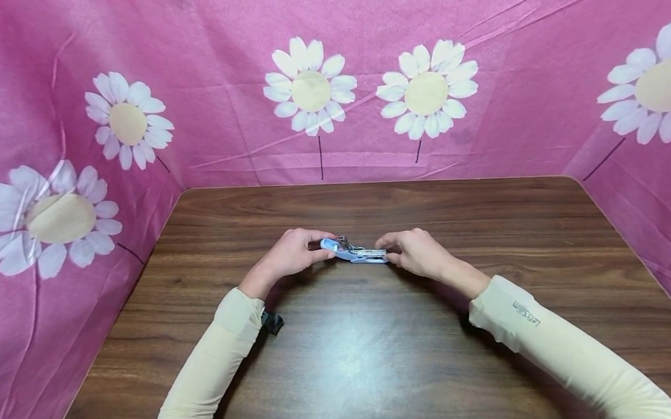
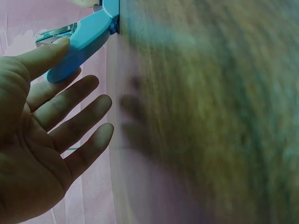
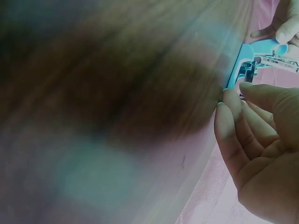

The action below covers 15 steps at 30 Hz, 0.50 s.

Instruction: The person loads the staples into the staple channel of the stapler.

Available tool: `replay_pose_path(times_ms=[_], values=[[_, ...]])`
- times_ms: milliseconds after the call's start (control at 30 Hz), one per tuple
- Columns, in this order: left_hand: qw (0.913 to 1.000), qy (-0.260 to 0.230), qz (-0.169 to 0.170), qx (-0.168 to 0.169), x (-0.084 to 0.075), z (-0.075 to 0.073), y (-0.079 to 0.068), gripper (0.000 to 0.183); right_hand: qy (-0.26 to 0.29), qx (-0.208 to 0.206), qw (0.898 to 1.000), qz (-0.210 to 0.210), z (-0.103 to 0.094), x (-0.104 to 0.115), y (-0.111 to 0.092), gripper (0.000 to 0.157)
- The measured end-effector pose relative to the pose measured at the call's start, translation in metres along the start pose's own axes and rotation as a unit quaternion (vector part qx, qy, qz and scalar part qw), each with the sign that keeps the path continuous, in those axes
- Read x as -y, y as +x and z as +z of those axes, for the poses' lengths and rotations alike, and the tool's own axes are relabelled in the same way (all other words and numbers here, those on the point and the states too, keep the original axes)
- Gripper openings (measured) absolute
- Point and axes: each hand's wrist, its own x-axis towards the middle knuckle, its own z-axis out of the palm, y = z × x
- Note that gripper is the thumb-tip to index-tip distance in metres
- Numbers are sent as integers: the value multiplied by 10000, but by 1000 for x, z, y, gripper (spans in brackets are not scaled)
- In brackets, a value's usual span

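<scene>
A light-blue stapler (image 1: 343,254) lies opened out at the middle of the table, its metal parts exposed. My left hand (image 1: 295,253) pinches the end of its blue top cover between thumb and index finger. In the left wrist view, the other fingers of that hand (image 2: 51,126) are spread away from the stapler (image 2: 88,37). At the opposite end, my right hand (image 1: 420,253) pinches the tip with thumb and fingertips. Seen from the right wrist, these fingertips (image 3: 229,95) partly hide that end of the stapler (image 3: 260,47).
The brown wood-grain table (image 1: 351,354) reaches up to a pink cloth (image 1: 218,60) printed with white daisies, which hangs behind it and along both sides. A small black object (image 1: 272,322) shows at the left wrist, below the pale sleeve (image 1: 211,354).
</scene>
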Motion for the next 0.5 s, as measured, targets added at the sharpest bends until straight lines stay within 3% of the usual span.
replay_pose_path(times_ms=[500], values=[[9998, 194, 3, 70, -1, 0, 0, 37, -139, -57, 9999, 48, -1, 0, 0, 18]])
